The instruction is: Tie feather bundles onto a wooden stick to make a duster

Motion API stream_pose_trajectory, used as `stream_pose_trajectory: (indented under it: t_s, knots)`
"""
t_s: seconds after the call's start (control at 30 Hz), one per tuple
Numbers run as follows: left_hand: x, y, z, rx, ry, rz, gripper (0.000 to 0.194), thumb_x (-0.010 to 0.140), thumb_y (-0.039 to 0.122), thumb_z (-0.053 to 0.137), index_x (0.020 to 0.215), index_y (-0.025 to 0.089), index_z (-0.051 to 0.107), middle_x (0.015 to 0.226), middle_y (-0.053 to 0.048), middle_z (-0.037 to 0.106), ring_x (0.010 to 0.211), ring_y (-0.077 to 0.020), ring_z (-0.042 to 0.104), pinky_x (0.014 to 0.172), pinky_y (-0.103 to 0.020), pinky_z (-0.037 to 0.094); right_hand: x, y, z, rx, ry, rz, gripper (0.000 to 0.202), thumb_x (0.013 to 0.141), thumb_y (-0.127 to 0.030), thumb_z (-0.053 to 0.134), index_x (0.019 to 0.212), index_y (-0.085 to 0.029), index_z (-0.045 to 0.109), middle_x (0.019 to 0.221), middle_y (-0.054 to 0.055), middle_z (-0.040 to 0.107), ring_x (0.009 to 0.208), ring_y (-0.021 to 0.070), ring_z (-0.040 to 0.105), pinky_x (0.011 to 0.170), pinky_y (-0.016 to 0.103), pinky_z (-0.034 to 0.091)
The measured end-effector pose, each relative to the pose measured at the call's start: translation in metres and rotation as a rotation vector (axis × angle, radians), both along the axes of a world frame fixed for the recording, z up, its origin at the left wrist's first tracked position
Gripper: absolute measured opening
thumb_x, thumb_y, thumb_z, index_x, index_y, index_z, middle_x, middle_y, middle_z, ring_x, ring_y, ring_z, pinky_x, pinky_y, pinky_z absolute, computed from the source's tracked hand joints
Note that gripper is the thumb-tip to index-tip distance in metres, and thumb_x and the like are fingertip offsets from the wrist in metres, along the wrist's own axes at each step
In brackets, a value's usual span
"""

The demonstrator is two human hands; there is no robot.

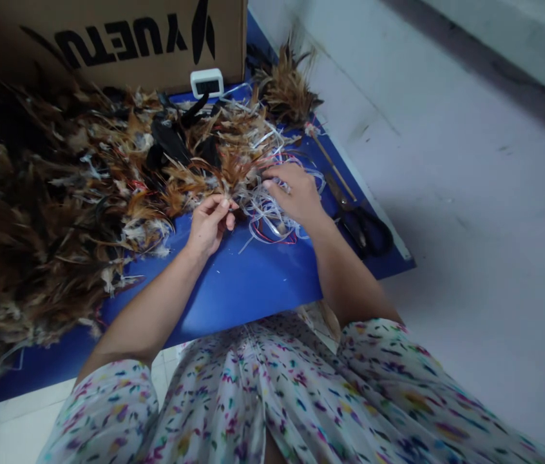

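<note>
Left hand point(209, 222): one, thumb and forefinger closed together at the near edge of the feathers; pinching a small pale piece, too small to identify; remaining fingers curled.
Right hand point(296, 190): one, palm down over the clear strands, fingers loosely bent, thumb slightly apart from forefinger; cannot tell if gripping a strand.
Feathers point(156, 187): one sprawling heap, brown with several black, too many to count; spread across the left and back of the table, reaching up to the left fingertips.
Feather bunch point(289, 90): one, brown, at the far right corner.
Clear strands point(265, 222): one loose tangle, under and beside the right hand, mixed with red strands point(285, 241); number impossible to tell.
Stick point(334, 166): one, thin, right of the tangle.
Scissors point(347, 204): one pair, dark-handled, near the stick.
Device point(207, 84): one, white, dark-screened, before the box.
Cardboard box point(132, 72): one behind the heap, with upside-down black lettering.
Table point(238, 283): one, blue-topped.
Sleeves point(103, 412): two, multicoloured print on white.
</note>
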State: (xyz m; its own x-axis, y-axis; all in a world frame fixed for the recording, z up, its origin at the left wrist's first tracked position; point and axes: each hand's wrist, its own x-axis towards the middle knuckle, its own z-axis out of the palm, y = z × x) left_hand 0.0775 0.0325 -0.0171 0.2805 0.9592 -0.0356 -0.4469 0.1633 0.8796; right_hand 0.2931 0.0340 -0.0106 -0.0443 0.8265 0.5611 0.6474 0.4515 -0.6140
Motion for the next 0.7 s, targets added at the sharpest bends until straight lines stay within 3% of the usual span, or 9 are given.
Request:
stream_pose_trajectory:
  t_s: [0.13,0.27,0.47,0.7]
  knots:
    - [0.000,0.000,0.001,-0.008,-0.003,0.007,0.033,0.072,0.035,0.087,0.074,0.016,0.061,0.071,0.003,0.068,0.041,-0.0030,0.050,0.040,-0.017,0.040,-0.013,0.005,-0.008,-0.030,-0.054,0.038,0.030,0.087,-0.039,0.069,0.111,-0.023,0.072,0.114,0.010,0.075,0.110,0.0287,0.068,0.099,0.048,0.053]
    - [0.000,0.000,0.001,-0.014,-0.026,0.009,0.035,0.068,0.036,0.090,0.072,0.016,0.061,0.070,0.003,0.069,0.041,-0.0033,0.050,0.040,-0.017,0.040,-0.011,0.006,-0.011,-0.089,0.017,-0.041,0.017,0.090,-0.029,0.061,0.096,-0.024,0.075,0.097,0.005,0.078,0.092,0.0240,0.072,0.090,0.043,0.057]
    - [0.000,0.000,0.000,-0.016,-0.029,0.005,0.034,0.069,0.034,0.089,0.072,0.016,0.061,0.070,0.003,0.069,0.040,-0.0035,0.050,0.040,-0.018,0.041,-0.001,0.003,-0.001,-0.052,0.367,-0.128,0.021,0.086,-0.046,0.070,0.083,-0.026,0.072,0.078,0.001,0.072,0.072,0.0183,0.067,0.077,0.038,0.058]
    - [0.000,0.000,0.000,-0.017,-0.013,0.005,0.034,0.069,0.036,0.089,0.073,0.016,0.061,0.071,0.003,0.070,0.041,-0.0028,0.050,0.040,-0.017,0.039,0.011,0.004,0.009,0.022,0.699,-0.112,0.032,0.080,-0.057,0.075,0.086,-0.027,0.067,0.079,-0.001,0.070,0.075,0.0167,0.068,0.078,0.035,0.058]
